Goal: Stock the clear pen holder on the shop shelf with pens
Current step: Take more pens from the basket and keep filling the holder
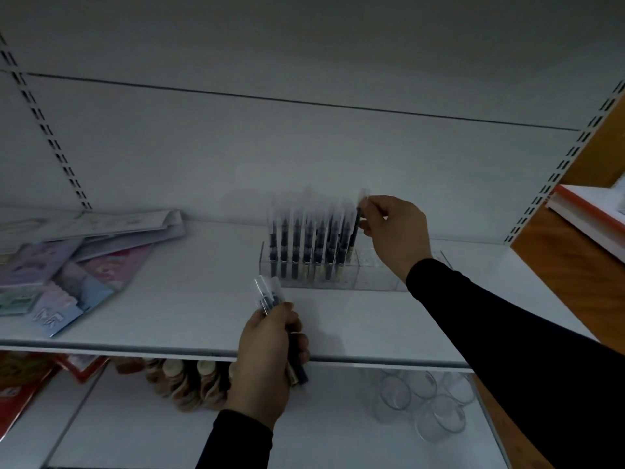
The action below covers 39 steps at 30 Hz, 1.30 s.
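Fingers (pixel 367 228) of right hand (pixel 395 231) pinching one pen (pixel 355 228) at holder's (pixel 372 275) row end; left hand (pixel 267 353) gripping spare pens (pixel 269 299).

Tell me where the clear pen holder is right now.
In the head view, the clear pen holder sits right of centre on the white shelf, beneath the right hand.

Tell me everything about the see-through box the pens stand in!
The clear pen holder is a long, low box that looks like clear plastic, sitting flat on the white shelf near the back wall. Its left part is packed with upright dark pens in clear sleeves; its right part looks empty. The right hand pinches one more pen at the edge of the row. The forearm hides part of its right end.
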Tool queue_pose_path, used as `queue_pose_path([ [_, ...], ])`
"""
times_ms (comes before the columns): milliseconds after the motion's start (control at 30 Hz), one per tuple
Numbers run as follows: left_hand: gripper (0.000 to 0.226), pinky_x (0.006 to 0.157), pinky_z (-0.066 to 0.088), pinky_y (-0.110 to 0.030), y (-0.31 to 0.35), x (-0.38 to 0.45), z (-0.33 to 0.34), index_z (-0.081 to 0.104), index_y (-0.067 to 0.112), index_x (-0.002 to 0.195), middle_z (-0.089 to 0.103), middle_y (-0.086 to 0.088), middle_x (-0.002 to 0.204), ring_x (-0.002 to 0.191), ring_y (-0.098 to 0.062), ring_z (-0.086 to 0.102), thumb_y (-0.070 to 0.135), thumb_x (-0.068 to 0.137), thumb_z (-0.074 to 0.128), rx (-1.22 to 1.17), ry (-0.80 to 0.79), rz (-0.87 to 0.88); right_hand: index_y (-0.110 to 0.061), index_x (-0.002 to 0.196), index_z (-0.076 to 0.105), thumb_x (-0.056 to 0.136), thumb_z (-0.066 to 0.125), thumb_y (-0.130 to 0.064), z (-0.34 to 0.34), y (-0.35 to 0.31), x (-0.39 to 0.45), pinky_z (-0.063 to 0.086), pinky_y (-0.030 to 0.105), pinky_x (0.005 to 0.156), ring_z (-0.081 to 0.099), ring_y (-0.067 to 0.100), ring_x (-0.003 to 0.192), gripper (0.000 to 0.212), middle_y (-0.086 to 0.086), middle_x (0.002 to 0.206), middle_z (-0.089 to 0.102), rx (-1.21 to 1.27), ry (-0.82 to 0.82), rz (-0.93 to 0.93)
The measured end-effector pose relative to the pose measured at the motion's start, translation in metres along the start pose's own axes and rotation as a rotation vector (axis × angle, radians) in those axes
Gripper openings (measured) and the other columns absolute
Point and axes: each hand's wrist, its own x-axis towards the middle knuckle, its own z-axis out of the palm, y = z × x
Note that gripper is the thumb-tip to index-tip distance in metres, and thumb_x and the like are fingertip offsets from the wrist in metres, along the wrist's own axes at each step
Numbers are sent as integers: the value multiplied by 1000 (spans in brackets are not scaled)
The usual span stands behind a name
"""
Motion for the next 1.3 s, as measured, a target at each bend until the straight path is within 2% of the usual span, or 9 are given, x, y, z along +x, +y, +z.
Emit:
queue_pose_path([
  [400,12,38,37,-23,0,-1,0,57,7,97,54,-10,73,52,-18,44,0,92,47,14,5,30,5,92,68,99,53,-20,-4,-1,8,58,38,82,70,24,82,30,17,91,70,-26,-98,-28],
  [633,12,39,37,-24,0,-1,0,57,5,100,57,-11,76,54,-19,45,2,94,47,21,-9,40,-1,95,70,99,53,-19,-2,2,5,59,31,81,70,24,84,25,12,91,71,25,-72,-12],
  [800,11,39,37,-23,0,-1,-1,56,5,100,57,-11,75,53,-19,45,2,94,47,24,-5,36,1,93,69,99,53,-19,0,8,-1,59,36,83,71,26,85,26,12,89,71,42,-87,-1],
  [933,11,42,40,-24,0,0,-2,57,5,99,63,-12,79,55,-19,49,3,94,48,36,-1,42,-5,90,71,99,53,-24,0,13,-3,58,39,84,70,21,84,28,8,88,72,-54,-121,-7],
  [1033,10,47,44,-26,0,-2,0,57,4,98,69,-12,84,56,-19,56,2,94,48,54,-22,65,-9,94,71,98,54,-26,-5,13,-8,54,26,83,69,18,87,24,0,89,70,-137,-100,-42],
  [1100,10,48,49,-25,0,-3,1,57,2,100,72,-11,86,54,-16,61,2,94,49,50,-38,74,-14,97,70,97,56,-28,-8,12,-14,53,23,82,69,14,88,21,-5,90,69,-122,-29,-33],
  [1200,11,52,55,-25,-1,-6,3,56,3,104,72,-15,92,60,-20,65,2,96,49,27,-72,68,-17,82,66,95,57,-37,-11,5,-29,55,26,75,69,9,77,25,-7,80,70,-4,62,37],
  [1300,11,55,57,-26,-2,-7,6,58,2,102,72,-17,91,67,-24,68,2,95,49,-5,-93,61,-17,75,66,93,57,-45,-12,-1,-48,54,23,67,66,4,63,33,-4,70,70,-16,-43,88],
])
